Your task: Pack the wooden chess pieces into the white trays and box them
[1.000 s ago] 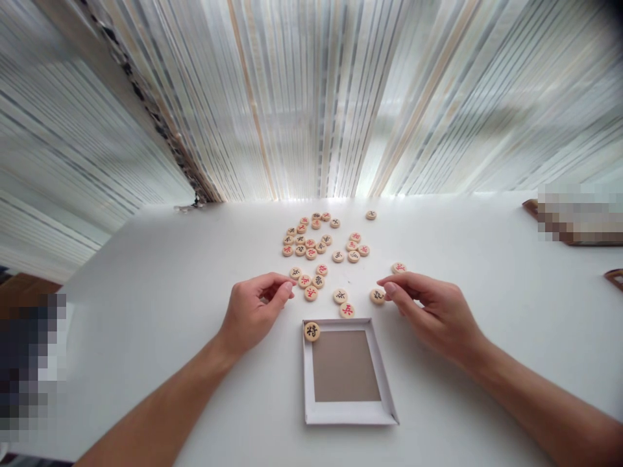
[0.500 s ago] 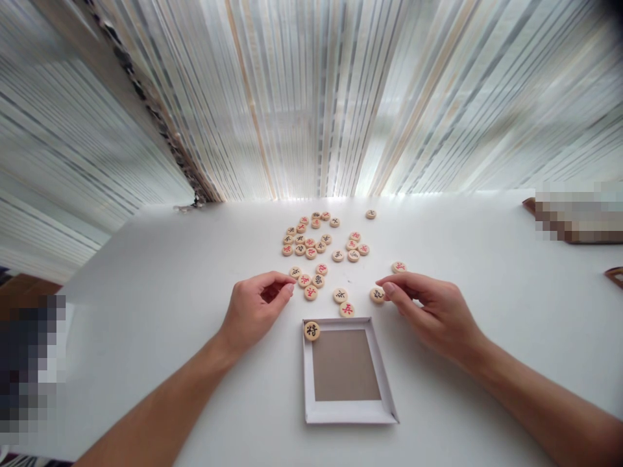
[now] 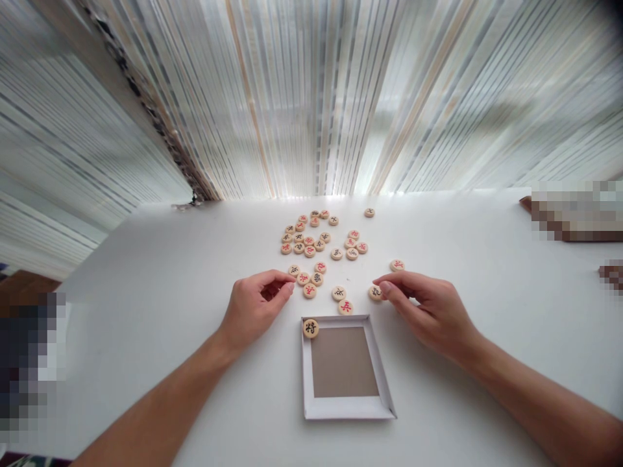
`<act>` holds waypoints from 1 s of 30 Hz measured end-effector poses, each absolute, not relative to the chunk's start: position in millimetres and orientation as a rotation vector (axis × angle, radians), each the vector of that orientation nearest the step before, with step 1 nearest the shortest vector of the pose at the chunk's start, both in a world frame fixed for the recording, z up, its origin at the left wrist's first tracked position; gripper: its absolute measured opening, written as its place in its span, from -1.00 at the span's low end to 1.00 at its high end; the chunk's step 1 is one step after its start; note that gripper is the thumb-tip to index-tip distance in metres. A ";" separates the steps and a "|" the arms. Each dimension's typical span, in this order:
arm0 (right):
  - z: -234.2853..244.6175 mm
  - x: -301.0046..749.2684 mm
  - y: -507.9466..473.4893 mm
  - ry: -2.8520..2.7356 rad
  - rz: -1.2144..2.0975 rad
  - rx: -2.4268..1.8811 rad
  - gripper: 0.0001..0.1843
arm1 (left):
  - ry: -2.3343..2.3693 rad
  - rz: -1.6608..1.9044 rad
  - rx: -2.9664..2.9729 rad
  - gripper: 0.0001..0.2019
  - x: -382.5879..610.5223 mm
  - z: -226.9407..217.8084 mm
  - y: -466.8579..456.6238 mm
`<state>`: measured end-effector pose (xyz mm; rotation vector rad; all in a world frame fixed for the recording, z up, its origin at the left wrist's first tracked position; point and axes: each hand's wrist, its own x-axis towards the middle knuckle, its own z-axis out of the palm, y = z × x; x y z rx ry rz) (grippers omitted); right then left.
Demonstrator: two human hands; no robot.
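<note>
Wooden xiangqi pieces with red or black characters lie on a white table. My right hand (image 3: pixel 426 308) has thumb and index finger closed at the upper right edge of a black-lettered xiangqi piece (image 3: pixel 374 293), which lies flat. In a loose pinch, my left hand (image 3: pixel 257 314) rests beside a small group of pieces; nothing shows between its fingertips. Nearest to it is a red-lettered piece (image 3: pixel 303 278). Between my forearms sits a shallow white box (image 3: pixel 348 407) with a brown panel in its floor. A black general piece (image 3: pixel 311 329) occupies its far left corner.
A red-lettered piece (image 3: pixel 345 307) and a black-lettered one (image 3: pixel 339 293) touch just beyond the box. Several more pieces (image 3: pixel 309 251) cluster farther back, and a lone piece (image 3: pixel 370 213) lies behind them. Striped curtains (image 3: pixel 311 97) hang along the table's far edge.
The whole view has shifted very slightly. Both hands, the pieces and the box keep the same places relative to one another.
</note>
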<state>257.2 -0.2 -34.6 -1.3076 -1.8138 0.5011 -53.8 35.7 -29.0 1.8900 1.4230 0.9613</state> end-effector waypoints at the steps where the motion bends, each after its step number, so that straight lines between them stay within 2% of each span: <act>1: -34.4 257.0 -0.2 -1.814 0.500 -1.307 -0.78 | 1.424 0.962 1.891 -0.83 -53.7 -28.6 35.5; 16: -27.4 252.2 0.3 -1.768 0.539 -1.327 -0.76 | 1.439 1.004 1.915 -0.80 -51.2 -21.2 35.4; 25: 17.4 246.1 20.4 -1.798 0.770 -1.350 -0.65 | 1.406 1.049 2.030 -0.83 -44.7 17.3 42.9; 30: 37.9 228.7 50.0 -1.859 0.815 -1.271 -0.68 | 1.322 0.969 2.199 -0.87 -21.7 22.7 65.3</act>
